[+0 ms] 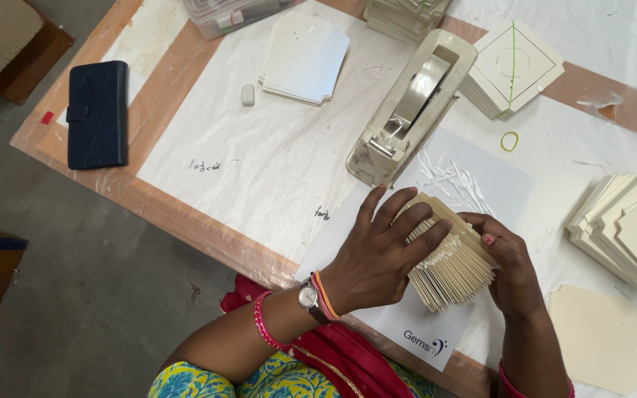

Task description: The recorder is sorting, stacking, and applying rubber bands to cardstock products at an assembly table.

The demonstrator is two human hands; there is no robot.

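Both hands clamp a fanned card stack (451, 262) on a white sheet (503, 177): left hand (381, 254) spread over it, right hand (510, 269) gripping its end; paper-covered table (274, 162), tape dispenser (411, 107) close behind; grey concrete floor (75, 280).

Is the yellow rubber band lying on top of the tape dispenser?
No, the yellow rubber band lies flat on the table cover, apart from the tape dispenser, to its right.
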